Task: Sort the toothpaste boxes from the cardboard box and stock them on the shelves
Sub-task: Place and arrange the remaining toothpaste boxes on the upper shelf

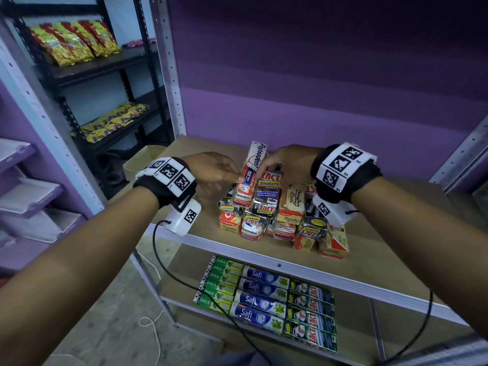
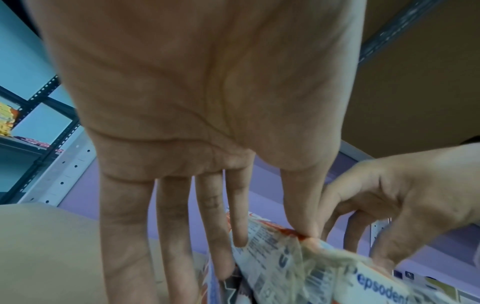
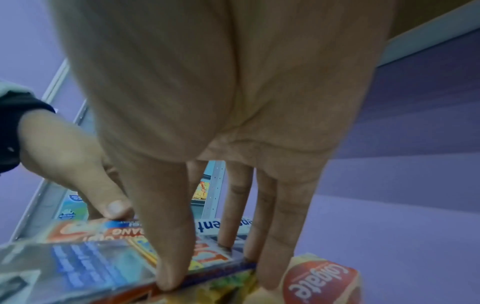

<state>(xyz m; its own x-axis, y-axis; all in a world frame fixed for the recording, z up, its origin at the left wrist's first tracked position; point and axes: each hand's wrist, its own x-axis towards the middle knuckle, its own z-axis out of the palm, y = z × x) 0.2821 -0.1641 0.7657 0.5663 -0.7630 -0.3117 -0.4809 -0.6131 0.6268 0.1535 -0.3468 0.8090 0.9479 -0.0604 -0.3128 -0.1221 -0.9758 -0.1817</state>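
Observation:
A heap of toothpaste boxes lies on the middle shelf board. My left hand pinches a red-and-white Pepsodent box that leans upright on top of the heap. The left wrist view shows my thumb on the edge of the Pepsodent box and straight fingers behind it. Beside it, my right hand grips the top of a dark ZACT Smokers box. In the right wrist view my thumb presses the near edge of the ZACT Smokers box, fingers behind; a Colgate box lies beside it.
The lower shelf holds neat rows of green Darlie, blue Safi and green ZACT boxes. An open cardboard box stands on the floor behind left. A black rack with snack packets and purple trays are at left.

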